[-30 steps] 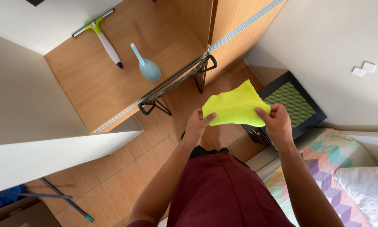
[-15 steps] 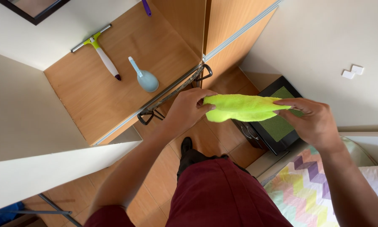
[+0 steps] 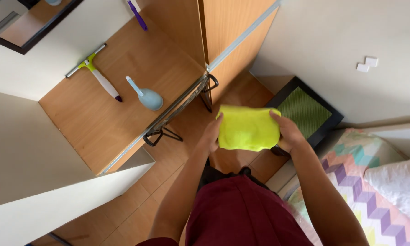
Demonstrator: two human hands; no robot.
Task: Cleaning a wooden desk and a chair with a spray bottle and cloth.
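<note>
Seen from above, a person in dark red clothing stands on a wood-look floor (image 3: pixel 168 159) and holds a folded yellow-green cloth (image 3: pixel 247 128) in front of the body, between both hands. The left hand (image 3: pixel 212 134) grips the cloth's left edge, its fingers tucked behind the fabric, while the right hand (image 3: pixel 289 133) clasps the right edge with the thumb laid over the top surface; both hands are closed on the cloth, one at each side, with the folded fabric spanning the gap between them. The cloth hangs in the air above the floor, just beside the corner of a wooden desk (image 3: pixel 100 127) whose black metal frame (image 3: pixel 161 134) shows at its near edge. On the desktop, well apart from the hands, lie a window squeegee (image 3: pixel 95 75) with a green head and a white handle tipped in purple, and near it a light blue scoop-shaped brush (image 3: pixel 146 94). A purple-handled object (image 3: pixel 136 13) rests at the desk's far end, too cropped to identify. To the person's right, a black-framed panel with a green mesh face (image 3: pixel 305 111) leans by the white wall (image 3: pixel 332 45), and a bed with a zigzag-patterned cover (image 3: pixel 373 200) and a white pillow (image 3: pixel 403 182) fills the lower right corner.
</note>
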